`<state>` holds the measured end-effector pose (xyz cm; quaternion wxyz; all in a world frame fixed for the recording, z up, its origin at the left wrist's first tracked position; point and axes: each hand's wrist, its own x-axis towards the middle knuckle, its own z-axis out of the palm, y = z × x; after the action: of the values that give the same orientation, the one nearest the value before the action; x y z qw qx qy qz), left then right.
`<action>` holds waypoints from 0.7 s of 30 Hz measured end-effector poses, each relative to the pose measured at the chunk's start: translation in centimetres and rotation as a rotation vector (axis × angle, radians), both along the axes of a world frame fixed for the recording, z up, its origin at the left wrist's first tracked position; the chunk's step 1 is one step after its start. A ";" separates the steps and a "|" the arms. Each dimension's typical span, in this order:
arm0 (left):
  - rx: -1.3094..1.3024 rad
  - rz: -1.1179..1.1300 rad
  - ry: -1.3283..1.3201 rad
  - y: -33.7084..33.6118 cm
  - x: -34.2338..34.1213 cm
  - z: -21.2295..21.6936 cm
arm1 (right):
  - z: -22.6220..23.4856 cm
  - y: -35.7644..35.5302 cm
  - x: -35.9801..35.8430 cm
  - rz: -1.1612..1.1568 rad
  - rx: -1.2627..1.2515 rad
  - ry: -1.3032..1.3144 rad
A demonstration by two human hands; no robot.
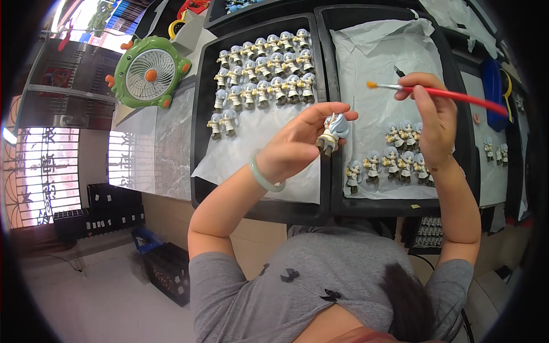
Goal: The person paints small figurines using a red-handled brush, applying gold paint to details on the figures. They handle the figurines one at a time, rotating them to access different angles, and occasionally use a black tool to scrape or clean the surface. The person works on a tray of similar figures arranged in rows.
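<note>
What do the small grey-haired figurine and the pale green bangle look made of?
The small grey-haired figurine in the left hand looks like moulded plastic or resin, smooth with a matt painted finish. The pale green bangle looks like translucent, glossy jade or glass.

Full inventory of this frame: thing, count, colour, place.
figurine: one, pale blue hair, cream body, in the left hand
paintbrush: one, red handle, orange tip, in the right hand
left tray: one, black, paper-lined, several rows of matching figurines at its far end
right tray: one, black, paper-lined, a cluster of figurines near its front right
fan: one, green with orange hub, left of the trays
bracelet: one, pale green, left wrist
left hand: pinches the figurine
right hand: grips the paintbrush
</note>
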<state>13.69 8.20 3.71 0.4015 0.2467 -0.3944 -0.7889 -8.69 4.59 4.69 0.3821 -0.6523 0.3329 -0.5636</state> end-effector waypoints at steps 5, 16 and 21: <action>-0.256 0.015 -0.068 1.1 0.3 0.4 | 2.6 1.6 -0.4 -0.030 -0.508 -0.013; -0.199 0.036 -0.015 1.4 -0.3 0.4 | 0.5 0.5 0.0 0.014 0.035 -0.005; -0.444 0.033 -0.202 1.0 0.0 -0.1 | 0.3 0.4 -0.2 0.026 0.052 0.011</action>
<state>13.68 9.22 3.60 0.4173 0.2365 -0.5921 -0.6475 -8.84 5.03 4.94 0.4043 -0.6494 0.3410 -0.5464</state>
